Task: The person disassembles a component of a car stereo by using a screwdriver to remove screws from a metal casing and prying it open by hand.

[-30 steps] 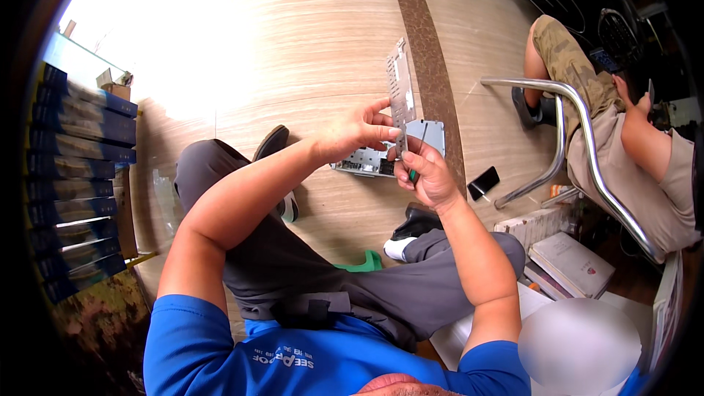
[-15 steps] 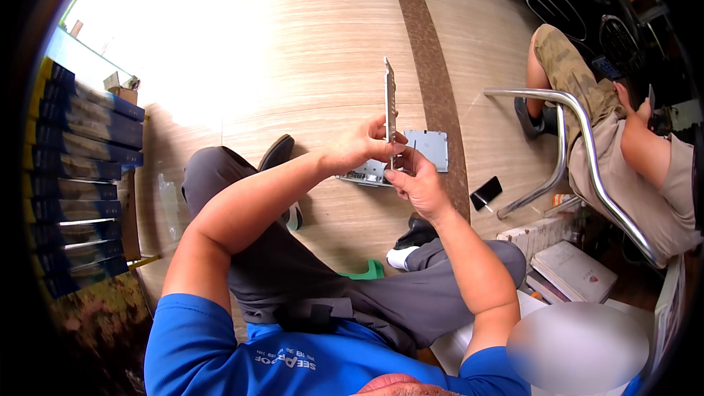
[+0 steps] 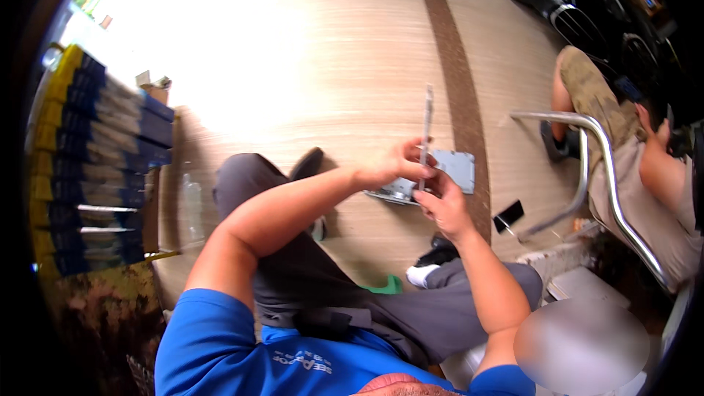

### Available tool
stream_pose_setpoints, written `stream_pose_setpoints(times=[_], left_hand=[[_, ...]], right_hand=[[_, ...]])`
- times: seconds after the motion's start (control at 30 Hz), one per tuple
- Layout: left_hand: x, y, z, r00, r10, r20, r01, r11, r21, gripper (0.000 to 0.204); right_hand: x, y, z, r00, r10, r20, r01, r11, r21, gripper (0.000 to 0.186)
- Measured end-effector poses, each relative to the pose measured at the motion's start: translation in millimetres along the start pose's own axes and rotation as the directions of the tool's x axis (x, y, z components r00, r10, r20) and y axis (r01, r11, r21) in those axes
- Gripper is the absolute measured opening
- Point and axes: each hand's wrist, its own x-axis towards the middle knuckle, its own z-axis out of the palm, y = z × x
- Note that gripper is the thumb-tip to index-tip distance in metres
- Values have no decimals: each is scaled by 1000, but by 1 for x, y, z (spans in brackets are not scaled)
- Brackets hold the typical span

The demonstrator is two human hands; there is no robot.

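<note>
My left hand (image 3: 403, 163) is closed on a thin metal plate (image 3: 427, 119), which stands upright and almost edge-on to me. At its lower end the fingers of my right hand (image 3: 446, 205) are bent in a pinch against the plate. Whether those fingers also hold a small part is too small to make out. Behind and below both hands, a grey metal casing (image 3: 456, 170) rests on the floor, partly covered by my hands. Some metal parts show in its near left portion.
A phone (image 3: 508, 216) lies on the floor to the right, near a metal-tube chair (image 3: 607, 169) where another person sits. Stacked blue and yellow boxes (image 3: 103, 147) stand at left. A green plastic object (image 3: 387, 286) is between my legs. A black car (image 3: 568, 0) stands far right.
The whole view has shifted, so everything sits farther right and a little lower. The plate now shows more edge-on. Both hands keep their grip on it.
</note>
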Motion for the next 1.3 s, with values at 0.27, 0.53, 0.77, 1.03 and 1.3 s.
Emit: stream_pose_setpoints(times=[0.27,0.53,0.77,1.03,1.3], left_hand=[[-3,3,-1,999,-39,9,38,997,65,94],[-1,-8,-6,998,-5,-56,13,988,151,72],[2,-7,-5,999,19,-45,-9,981,195,68],[5,-14,-7,998,38,-54,-28,983,180,67],[9,-20,-12,998,34,-45,-20,957,288,63]], right_hand=[[-1,-8,9,999,-1,-43,0,1000,-20,55],[2,-5,10,994,54,-92,-69,983,-171,44],[3,2,-1,992,82,-96,-102,970,-221,33],[1,-1,5,989,71,-127,-98,970,-224,29],[2,-1,8,991,76,-110,-94,981,-168,34]])
